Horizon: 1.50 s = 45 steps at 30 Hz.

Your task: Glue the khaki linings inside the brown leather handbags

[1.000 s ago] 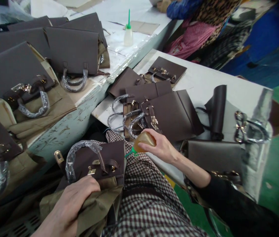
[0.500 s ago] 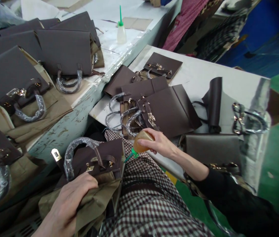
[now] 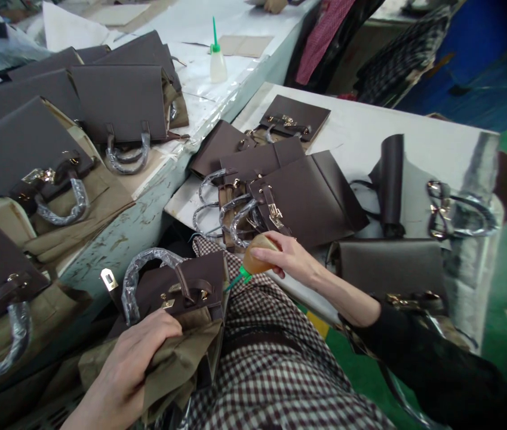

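A dark brown handbag [image 3: 154, 289] with plastic-wrapped handles and gold hardware lies across my lap, its olive lining [image 3: 181, 358] pulled out towards me. My left hand [image 3: 141, 346] is closed over the bag's near edge, gripping the lining and the edge together. In my right hand [image 3: 280, 257] is a squeeze bottle [image 3: 257, 254] of amber liquid, tipped so that its green nozzle [image 3: 236, 280] meets the right side edge of the bag. Whether liquid is coming out is too small to tell.
Several brown bags [image 3: 119, 98] stand on the left worktable [image 3: 199, 98]. A second squeeze bottle [image 3: 218, 65] stands there upright. More bag pieces [image 3: 307, 197] lie on the white table [image 3: 360, 128] to the right, with a flapped bag [image 3: 390, 269] at its near edge. Another person's hand [image 3: 275, 6] shows far back.
The nozzle stays at the bag's side edge, and both hands keep their holds. The view has shifted slightly, so the left-hand bags sit a little lower and further right.
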Each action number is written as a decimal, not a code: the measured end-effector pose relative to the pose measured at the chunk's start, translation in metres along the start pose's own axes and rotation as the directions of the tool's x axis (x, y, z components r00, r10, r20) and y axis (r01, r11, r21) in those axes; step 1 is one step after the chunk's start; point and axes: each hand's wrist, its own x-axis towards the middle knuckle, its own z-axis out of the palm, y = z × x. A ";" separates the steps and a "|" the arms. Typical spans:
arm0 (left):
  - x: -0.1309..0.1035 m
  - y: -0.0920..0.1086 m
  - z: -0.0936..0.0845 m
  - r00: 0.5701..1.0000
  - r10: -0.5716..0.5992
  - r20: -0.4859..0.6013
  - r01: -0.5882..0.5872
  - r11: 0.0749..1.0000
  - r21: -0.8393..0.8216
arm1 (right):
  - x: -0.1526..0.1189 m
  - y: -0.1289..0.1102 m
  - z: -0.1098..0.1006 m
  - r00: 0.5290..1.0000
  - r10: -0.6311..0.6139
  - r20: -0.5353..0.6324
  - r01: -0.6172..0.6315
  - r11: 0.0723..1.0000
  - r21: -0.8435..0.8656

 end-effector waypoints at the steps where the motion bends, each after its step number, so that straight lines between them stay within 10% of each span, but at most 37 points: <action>1: 0.000 0.000 0.000 1.000 -0.009 0.004 0.009 1.000 -0.003 | 0.000 0.000 0.001 1.000 0.007 0.000 -0.007 1.000 -0.006; 31: -0.008 -0.007 0.004 1.000 -0.021 0.008 0.022 0.996 -0.086 | -0.082 -0.018 0.027 0.975 0.048 0.216 -0.134 0.904 0.405; 45: -0.017 -0.015 0.006 0.998 -0.055 0.022 0.058 0.987 -0.148 | -0.040 0.005 0.011 0.983 -0.124 -0.137 0.099 0.979 -0.176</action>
